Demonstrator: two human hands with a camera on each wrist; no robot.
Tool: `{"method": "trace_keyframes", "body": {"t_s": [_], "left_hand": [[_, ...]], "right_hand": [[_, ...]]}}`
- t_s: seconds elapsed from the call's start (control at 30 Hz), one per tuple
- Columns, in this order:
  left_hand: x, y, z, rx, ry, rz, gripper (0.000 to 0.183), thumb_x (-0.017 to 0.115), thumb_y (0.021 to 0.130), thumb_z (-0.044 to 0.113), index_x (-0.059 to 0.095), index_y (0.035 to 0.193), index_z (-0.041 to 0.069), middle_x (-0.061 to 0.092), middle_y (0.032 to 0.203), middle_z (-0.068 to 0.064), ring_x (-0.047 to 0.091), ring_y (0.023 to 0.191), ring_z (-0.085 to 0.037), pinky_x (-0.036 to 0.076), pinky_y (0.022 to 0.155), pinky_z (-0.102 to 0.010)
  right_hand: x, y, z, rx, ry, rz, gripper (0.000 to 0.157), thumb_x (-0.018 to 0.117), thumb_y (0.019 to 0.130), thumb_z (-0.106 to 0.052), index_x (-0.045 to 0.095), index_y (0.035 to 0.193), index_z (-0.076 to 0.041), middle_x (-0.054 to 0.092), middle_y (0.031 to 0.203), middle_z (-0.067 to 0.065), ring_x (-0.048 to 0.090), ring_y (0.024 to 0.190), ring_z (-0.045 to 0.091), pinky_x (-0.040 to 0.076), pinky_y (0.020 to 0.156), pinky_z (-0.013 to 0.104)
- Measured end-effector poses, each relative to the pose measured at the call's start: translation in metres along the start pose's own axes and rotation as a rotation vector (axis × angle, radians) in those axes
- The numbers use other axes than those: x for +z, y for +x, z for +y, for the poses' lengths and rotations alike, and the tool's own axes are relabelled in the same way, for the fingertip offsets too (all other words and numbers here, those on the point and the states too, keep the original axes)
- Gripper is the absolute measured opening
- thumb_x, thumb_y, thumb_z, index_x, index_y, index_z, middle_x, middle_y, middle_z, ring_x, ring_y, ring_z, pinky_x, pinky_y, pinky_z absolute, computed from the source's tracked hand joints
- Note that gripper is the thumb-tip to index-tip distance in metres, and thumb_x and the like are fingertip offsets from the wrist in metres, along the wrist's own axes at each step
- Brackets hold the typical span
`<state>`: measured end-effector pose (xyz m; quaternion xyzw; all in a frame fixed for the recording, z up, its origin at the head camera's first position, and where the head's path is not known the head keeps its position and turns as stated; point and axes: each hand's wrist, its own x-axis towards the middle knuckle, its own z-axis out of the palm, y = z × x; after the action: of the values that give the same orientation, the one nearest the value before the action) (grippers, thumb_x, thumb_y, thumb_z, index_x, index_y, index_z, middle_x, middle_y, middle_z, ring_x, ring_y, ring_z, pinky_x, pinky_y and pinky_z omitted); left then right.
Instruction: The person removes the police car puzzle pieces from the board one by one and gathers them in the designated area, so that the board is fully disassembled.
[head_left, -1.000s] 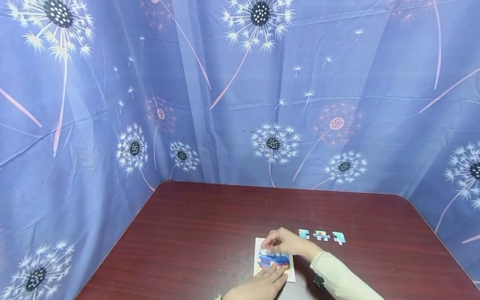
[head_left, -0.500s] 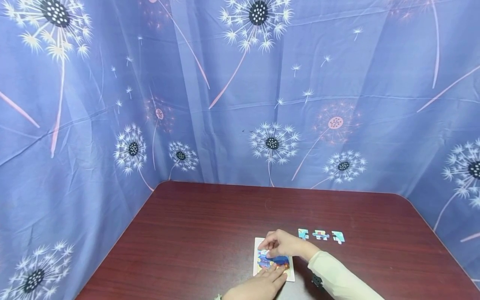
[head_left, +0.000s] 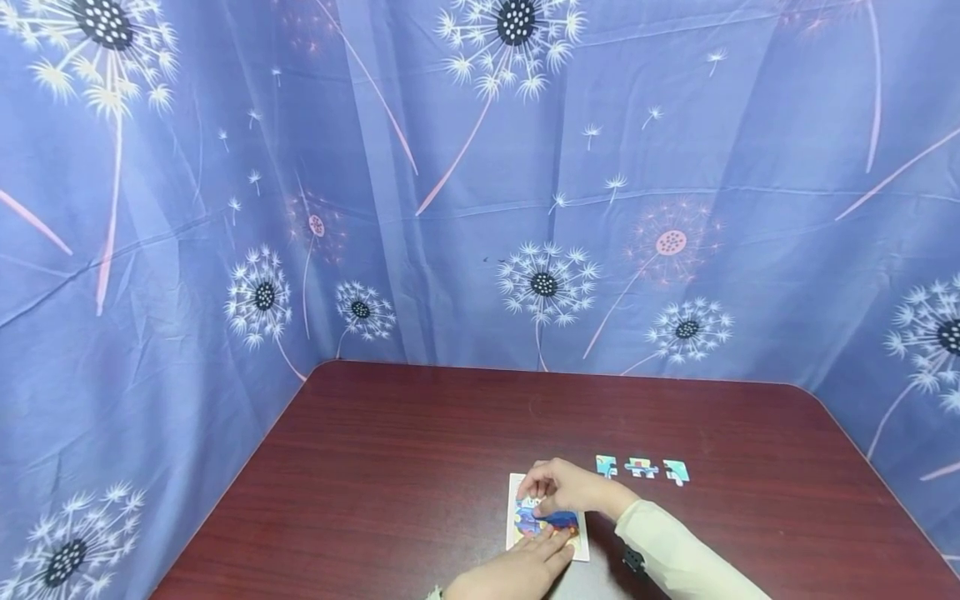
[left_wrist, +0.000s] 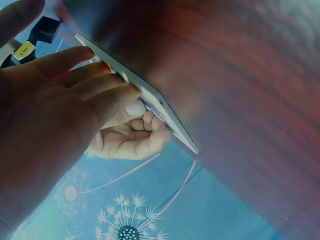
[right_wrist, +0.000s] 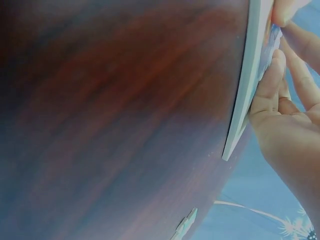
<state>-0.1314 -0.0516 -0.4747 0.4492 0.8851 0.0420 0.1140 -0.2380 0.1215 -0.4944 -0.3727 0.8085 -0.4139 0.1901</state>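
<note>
A white-bordered jigsaw board [head_left: 582, 553] with a colourful, mostly blue picture lies on the table near its front edge. My left hand [head_left: 506, 573] rests on the board's lower part, fingers extended; in the left wrist view the fingers [left_wrist: 107, 95] lie across its face. Over the upper left of the picture, my right hand [head_left: 562, 487] bends its thumb and fingers round a small puzzle piece [right_wrist: 274, 42], mostly hidden by them. The right thumb [right_wrist: 272, 75] is close against the board's surface.
Three loose puzzle pieces lie right of the board: one near it [head_left: 606, 466], a middle one [head_left: 641, 467] and one farther right [head_left: 677, 471]. The dark red wooden table [head_left: 405, 442] meets a blue dandelion-print curtain [head_left: 450, 275] behind and at the sides.
My right thumb and fingers have shifted slightly over the upper left of the picture. The left hand stays put on the board, and the loose pieces have not moved.
</note>
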Motion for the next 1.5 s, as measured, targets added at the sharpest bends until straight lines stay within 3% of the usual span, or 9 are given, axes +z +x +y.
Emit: {"method": "trace_keyframes", "body": {"t_s": [1.03,1.5], "left_hand": [[0.0064,0.0016,-0.0038,0.042,0.085,0.068,0.069,0.053,0.092,0.054,0.046,0.140,0.006,0.037,0.151,-0.008,0.034,0.139,-0.021,0.034,0.109,-0.028],[0.0068,0.0024,-0.0034,0.043,0.087,0.078,0.066,0.055,0.092,0.051,0.047,0.139,0.006,0.039,0.151,-0.007,0.036,0.138,-0.022,0.035,0.108,-0.029]], "right_hand": [[0.0001,0.0007,-0.0014,0.018,0.067,0.014,0.031,0.075,0.073,0.003,0.068,0.101,-0.007,0.060,0.087,0.008,0.054,0.079,0.015,0.047,0.070,0.022],[-0.0017,0.0012,0.0051,-0.089,0.117,0.020,0.026,0.062,0.076,0.011,0.070,0.099,0.002,0.063,0.079,-0.003,0.058,0.067,0.002,0.052,0.060,0.021]]}}
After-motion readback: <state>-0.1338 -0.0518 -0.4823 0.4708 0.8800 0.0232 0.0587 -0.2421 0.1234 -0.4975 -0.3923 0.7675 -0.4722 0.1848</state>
